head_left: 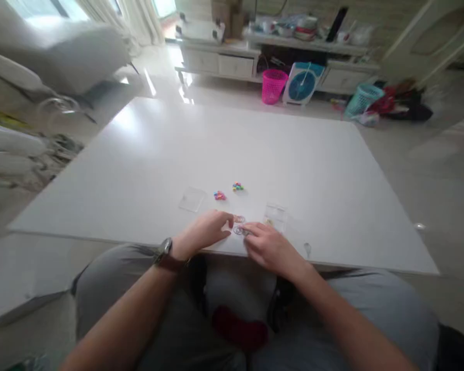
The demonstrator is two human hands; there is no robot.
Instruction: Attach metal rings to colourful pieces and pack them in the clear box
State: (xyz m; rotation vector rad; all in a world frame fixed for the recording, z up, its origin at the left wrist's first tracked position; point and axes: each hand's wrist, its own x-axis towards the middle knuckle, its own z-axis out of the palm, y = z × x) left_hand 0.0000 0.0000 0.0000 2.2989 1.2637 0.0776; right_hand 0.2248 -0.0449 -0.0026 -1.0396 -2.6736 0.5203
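Rings (238,230) lie on the table (294,154) between the hands, pinkish beyond dark. The left hand's (206,233) thumb and forefinger stand apart; the right hand's (269,247) fingers bunch at the dark ones (pinching or not, one cannot tell). Beads (219,196) already sit in two clusters; yellow bits (269,222) remain in the box (280,214).

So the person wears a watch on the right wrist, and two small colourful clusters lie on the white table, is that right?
Not quite: the head view shows the watch on the wrist of the left hand. The two small colourful clusters do lie on the white table.
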